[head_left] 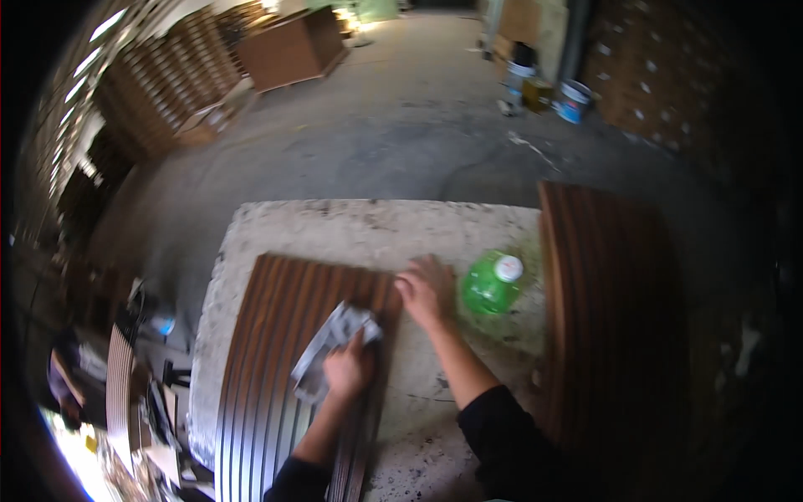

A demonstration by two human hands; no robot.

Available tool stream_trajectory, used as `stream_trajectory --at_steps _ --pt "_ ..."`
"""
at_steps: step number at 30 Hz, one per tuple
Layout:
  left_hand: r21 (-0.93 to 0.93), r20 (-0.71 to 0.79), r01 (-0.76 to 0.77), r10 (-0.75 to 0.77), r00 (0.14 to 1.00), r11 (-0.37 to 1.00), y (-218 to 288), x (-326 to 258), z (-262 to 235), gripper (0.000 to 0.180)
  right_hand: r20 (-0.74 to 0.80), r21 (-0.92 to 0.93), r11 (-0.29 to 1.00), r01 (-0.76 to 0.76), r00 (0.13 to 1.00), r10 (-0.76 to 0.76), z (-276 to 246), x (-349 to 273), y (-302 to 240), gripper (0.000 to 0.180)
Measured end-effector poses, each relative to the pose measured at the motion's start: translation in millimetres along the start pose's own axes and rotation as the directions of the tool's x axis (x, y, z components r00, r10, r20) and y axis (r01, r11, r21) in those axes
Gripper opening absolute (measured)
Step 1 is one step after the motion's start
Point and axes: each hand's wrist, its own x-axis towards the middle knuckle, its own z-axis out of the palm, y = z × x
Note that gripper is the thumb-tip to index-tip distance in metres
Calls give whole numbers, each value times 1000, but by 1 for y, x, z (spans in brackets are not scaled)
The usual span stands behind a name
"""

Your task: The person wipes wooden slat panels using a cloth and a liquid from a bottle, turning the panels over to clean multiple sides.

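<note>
A brown grooved wood panel (280, 309) lies lengthwise on a pale, stained tabletop (376, 219). On its middle, my left hand (349, 371) presses a crumpled grey-white cloth (314, 364), index finger stretched along it and the other fingers curled. My right hand (427, 289) is at the panel's right edge near its far corner, fingers apart and a little blurred. Whether it touches the edge I cannot tell. Just right of that hand stands a green translucent bottle (488, 289) with a white cap.
Dark grooved panels (602, 318) are at the table's right side. Beyond the table, the concrete floor (401, 142) leads to a large brown box (293, 50) and stacked boards. Buckets (574, 102) stand far right. Another person (67, 376) is at the far left beside a panel.
</note>
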Motion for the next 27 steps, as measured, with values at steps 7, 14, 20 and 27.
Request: stream_trajectory --at_steps 7,14,20,27 --pt "85 33 33 -36 999 996 4 43 11 35 25 6 998 -67 997 67 -10 1 -6 18" --pt "34 10 39 -39 999 999 -6 88 27 33 92 -60 995 -81 992 87 -5 8 -9 22" --pt "-47 41 -11 13 999 999 -6 -54 -43 40 119 -134 987 -87 988 103 -10 12 -10 26" --pt "56 -6 39 -39 999 998 -2 131 24 33 60 -84 994 -69 995 74 -3 6 -21 22"
